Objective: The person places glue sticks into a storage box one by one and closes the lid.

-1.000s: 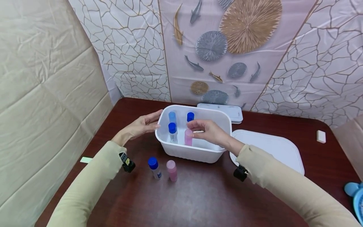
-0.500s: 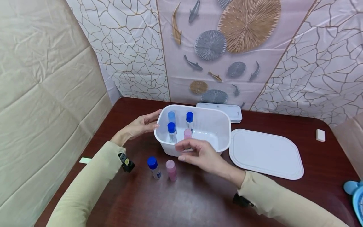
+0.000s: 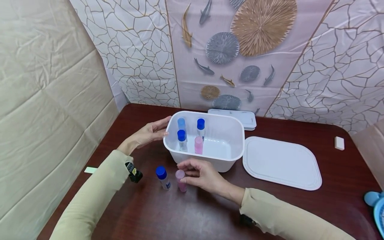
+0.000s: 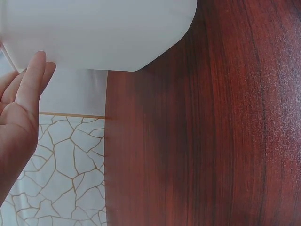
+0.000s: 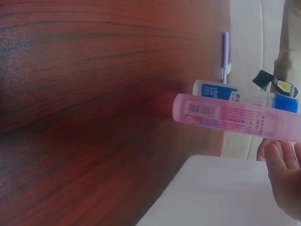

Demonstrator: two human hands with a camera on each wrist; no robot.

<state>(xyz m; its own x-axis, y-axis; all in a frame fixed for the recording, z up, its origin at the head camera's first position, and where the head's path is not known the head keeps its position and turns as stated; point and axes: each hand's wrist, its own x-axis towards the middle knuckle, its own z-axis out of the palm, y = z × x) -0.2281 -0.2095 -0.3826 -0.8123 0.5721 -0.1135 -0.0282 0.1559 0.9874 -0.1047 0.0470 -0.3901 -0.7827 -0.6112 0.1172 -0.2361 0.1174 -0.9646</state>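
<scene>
A white plastic bin [image 3: 210, 163] stands mid-table with three blue-capped bottles [image 3: 181, 135] and one pink bottle [image 3: 198, 145] upright inside. My left hand [image 3: 150, 133] rests with straight fingers [image 4: 28, 89] against the bin's left wall [image 4: 94, 33]. In front of the bin stand a pink bottle [image 3: 181, 184] and a blue-capped bottle [image 3: 163, 178]. My right hand [image 3: 195, 173] curls its fingers and thumb round the top of the pink bottle on the table. The right wrist view shows that pink bottle [image 5: 235, 115], the blue-capped one [image 5: 235, 92] behind it, and my fingers [image 5: 282, 174] at its cap end.
The bin's large white lid [image 3: 282, 163] lies flat to the right. A smaller lidded white box [image 3: 240, 116] sits behind the bin. A small white block [image 3: 339, 143] lies far right, a blue object [image 3: 376, 206] at the right edge, a pale slip [image 3: 90, 169] at the left.
My right hand let go of the pink bottle inside the bin, drew back over the front rim and came down onto the pink bottle on the table. The left hand stayed put.
</scene>
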